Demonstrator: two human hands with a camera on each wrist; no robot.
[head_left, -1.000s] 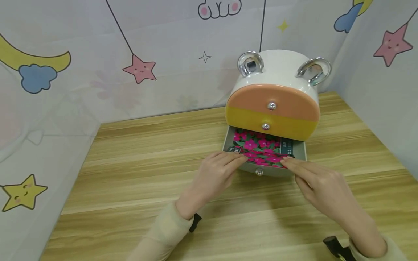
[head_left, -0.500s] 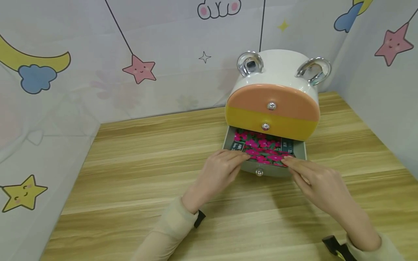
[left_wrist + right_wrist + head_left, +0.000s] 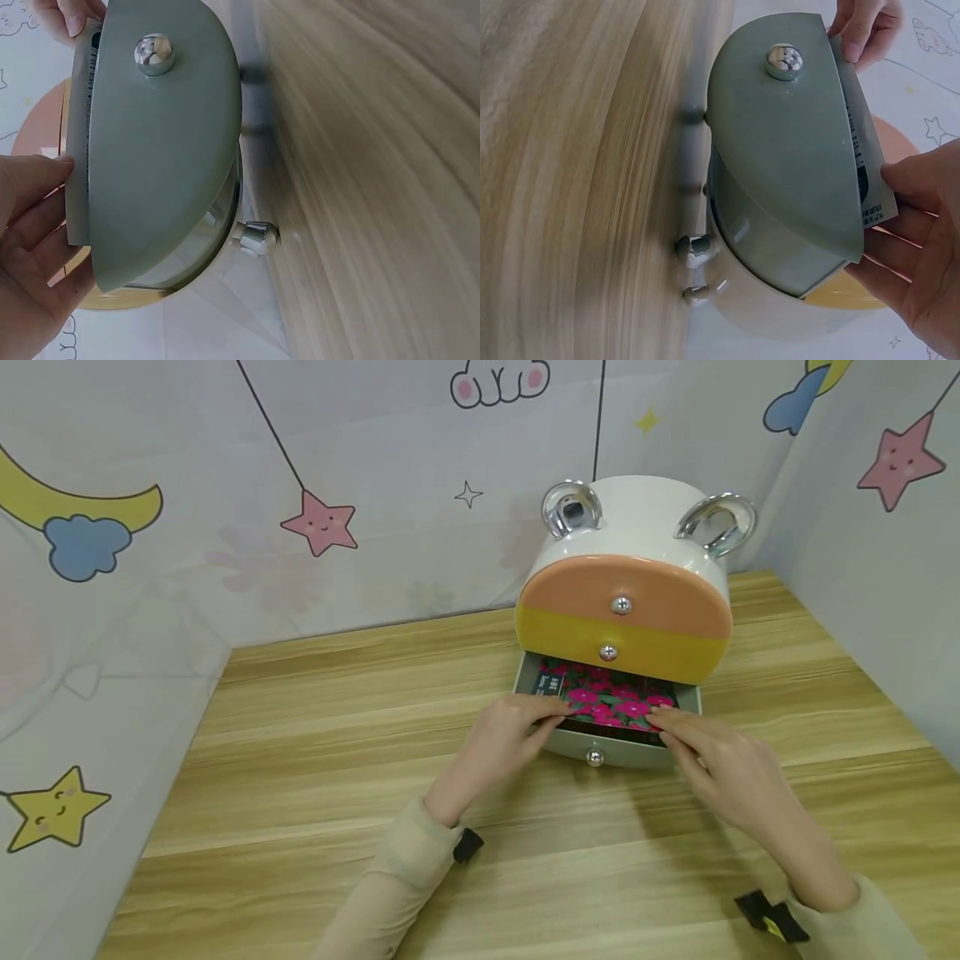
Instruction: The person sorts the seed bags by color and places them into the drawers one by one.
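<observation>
A flat seed packet (image 3: 611, 703) printed with pink flowers and green leaves lies tilted over the pulled-out grey-green drawer (image 3: 637, 757). My left hand (image 3: 497, 739) pinches the packet's left end between thumb and fingers. On the other end, my right hand (image 3: 738, 777) pinches it the same way. Behind it in the drawer shows more of the same flower print, partly covered. In the left wrist view, the packet's pale edge (image 3: 78, 187) stands just above the drawer front. The right wrist view shows small dark print on the packet's back (image 3: 874, 169).
The drawer belongs to a white rounded cabinet (image 3: 648, 518) with chrome ear-like loops and closed orange (image 3: 570, 585) and yellow (image 3: 555, 631) fronts. Round chrome knobs stick out from each front. It stands on a wood-grain table (image 3: 337, 735) near printed cloth walls (image 3: 405, 552).
Both hands have raised the front edge of the packet and shifted it slightly toward the cabinet, uncovering a dark strip inside the drawer front. The cabinet has stayed in place.
</observation>
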